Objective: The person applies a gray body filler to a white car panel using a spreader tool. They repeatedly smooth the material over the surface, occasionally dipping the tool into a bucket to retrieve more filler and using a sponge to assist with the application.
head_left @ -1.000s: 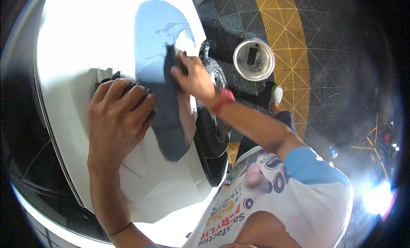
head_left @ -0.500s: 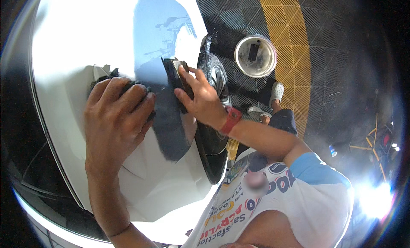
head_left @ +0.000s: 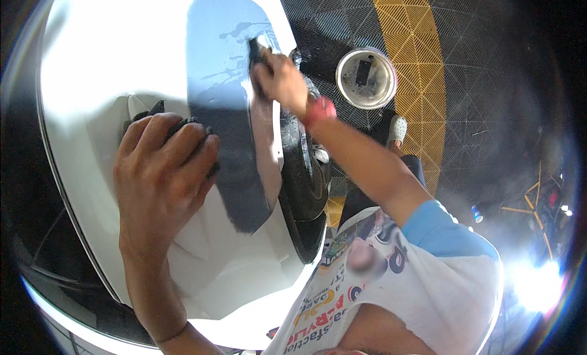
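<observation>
A white car panel (head_left: 211,281) carries a long dark grey patch (head_left: 229,141), with wet streaks toward its far end. My right hand (head_left: 282,85), with a red watch (head_left: 319,111) on its wrist, grips a dark sanding block (head_left: 255,51) against the far right part of this patch. The fingers partly cover the block and are a little blurred. My left hand (head_left: 162,171) is closed around a bunched dark cloth (head_left: 160,108), resting on the white panel just left of the patch. Most of the cloth lies hidden under the fingers.
Right of the panel are a black tyre (head_left: 306,171) and a round bucket (head_left: 374,98) holding liquid and a dark rectangular piece. The floor is black tile with a yellow strip (head_left: 420,98). A yellow stand (head_left: 535,214) and a bright lamp (head_left: 541,288) stand at the right.
My right hand has slid the sanding block away from me, up along the grey patch. My left hand and the cloth have shifted only slightly left.
</observation>
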Demonstrator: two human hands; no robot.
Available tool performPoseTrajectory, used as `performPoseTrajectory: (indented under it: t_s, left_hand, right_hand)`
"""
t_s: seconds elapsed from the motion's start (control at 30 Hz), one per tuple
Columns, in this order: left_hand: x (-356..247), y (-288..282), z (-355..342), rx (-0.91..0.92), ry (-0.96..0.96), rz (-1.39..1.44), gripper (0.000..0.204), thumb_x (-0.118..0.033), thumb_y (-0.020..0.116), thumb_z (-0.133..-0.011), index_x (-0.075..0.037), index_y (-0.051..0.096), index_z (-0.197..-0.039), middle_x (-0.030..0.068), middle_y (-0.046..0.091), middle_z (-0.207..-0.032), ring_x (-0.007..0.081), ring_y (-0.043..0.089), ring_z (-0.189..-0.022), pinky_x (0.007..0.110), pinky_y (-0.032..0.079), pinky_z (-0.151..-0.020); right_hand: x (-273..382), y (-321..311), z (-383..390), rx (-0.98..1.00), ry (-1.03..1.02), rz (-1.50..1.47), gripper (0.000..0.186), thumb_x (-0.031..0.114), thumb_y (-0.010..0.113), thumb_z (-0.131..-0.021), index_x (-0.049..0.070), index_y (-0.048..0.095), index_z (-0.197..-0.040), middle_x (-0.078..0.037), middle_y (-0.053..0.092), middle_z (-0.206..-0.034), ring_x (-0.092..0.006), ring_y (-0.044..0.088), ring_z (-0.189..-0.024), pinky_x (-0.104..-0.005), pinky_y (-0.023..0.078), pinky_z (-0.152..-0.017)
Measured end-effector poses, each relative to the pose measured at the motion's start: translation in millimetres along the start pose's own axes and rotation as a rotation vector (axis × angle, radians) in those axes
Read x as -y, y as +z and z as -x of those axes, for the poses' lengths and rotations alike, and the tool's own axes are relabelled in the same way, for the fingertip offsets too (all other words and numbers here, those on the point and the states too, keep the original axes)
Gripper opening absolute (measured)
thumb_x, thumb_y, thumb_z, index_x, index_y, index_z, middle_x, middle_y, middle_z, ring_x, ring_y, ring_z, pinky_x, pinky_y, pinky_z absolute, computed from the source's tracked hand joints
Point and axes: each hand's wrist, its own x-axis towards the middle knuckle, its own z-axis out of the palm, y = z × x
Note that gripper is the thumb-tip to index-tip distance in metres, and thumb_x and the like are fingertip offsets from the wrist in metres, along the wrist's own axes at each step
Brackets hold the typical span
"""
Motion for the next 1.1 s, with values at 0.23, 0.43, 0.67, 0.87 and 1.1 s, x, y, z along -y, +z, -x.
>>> performPoseTrajectory:
  t_s: [0.23, 0.43, 0.67, 0.87, 1.1]
  left_hand:
    - [-2.0, 3.2, 4.8, -0.009, -0.014, -0.019, 0.038, -0.023, 0.097, -0.064, -0.016, 0.079, -0.096, -0.0023, 0.073, -0.102, 0.0198, 0.068, -0.109, 0.042, 0.059, -0.099]
    - [-1.8, 5.7, 3.4, -0.041, -0.013, -0.019, 0.035, -0.021, 0.097, -0.063, -0.015, 0.079, -0.093, -0.0021, 0.072, -0.100, 0.0195, 0.068, -0.109, 0.042, 0.059, -0.097]
    - [-0.6, 0.7, -1.1, -0.026, -0.036, 0.054, 0.029, -0.014, 0.091, -0.071, -0.013, 0.079, -0.097, 0.0010, 0.074, -0.104, 0.0245, 0.070, -0.104, 0.045, 0.057, -0.094]
    - [-3.7, 7.1, 4.0, -0.057, -0.004, 0.057, 0.033, -0.010, 0.094, -0.066, -0.011, 0.078, -0.095, 0.0019, 0.074, -0.103, 0.0244, 0.069, -0.104, 0.043, 0.056, -0.090]
    - [-7.6, -1.9, 7.2, -0.070, 0.009, -0.033, 0.037, -0.007, 0.093, -0.065, -0.009, 0.077, -0.098, 0.0032, 0.073, -0.110, 0.0257, 0.067, -0.110, 0.049, 0.055, -0.095]
  right_hand:
    - [12.7, -5.8, 41.3, 0.108, 0.049, -0.091, 0.064, 0.041, 0.064, -0.104, 0.003, 0.054, -0.154, -0.034, 0.068, -0.125, -0.0446, 0.072, -0.115, -0.0501, 0.061, -0.095]
    - [12.1, -14.5, 98.5, -0.006, -0.112, -0.039, 0.064, 0.037, 0.069, -0.102, 0.006, 0.053, -0.157, -0.033, 0.062, -0.131, -0.0474, 0.071, -0.113, -0.0513, 0.062, -0.086]
    - [-11.6, -3.4, 38.7, 0.266, 0.239, -0.057, 0.069, 0.042, 0.068, -0.103, 0.005, 0.050, -0.159, -0.030, 0.067, -0.126, -0.0475, 0.073, -0.108, -0.0505, 0.062, -0.091]
    - [35.1, -27.2, 166.2, -0.003, -0.167, -0.075, 0.067, 0.032, 0.073, -0.099, 0.007, 0.052, -0.157, -0.031, 0.063, -0.133, -0.0460, 0.071, -0.114, -0.0511, 0.062, -0.090]
    - [2.3, -18.3, 30.4, 0.329, 0.344, -0.137, 0.063, 0.041, 0.061, -0.104, 0.003, 0.055, -0.154, -0.031, 0.073, -0.124, -0.0432, 0.071, -0.118, -0.0501, 0.055, -0.104]
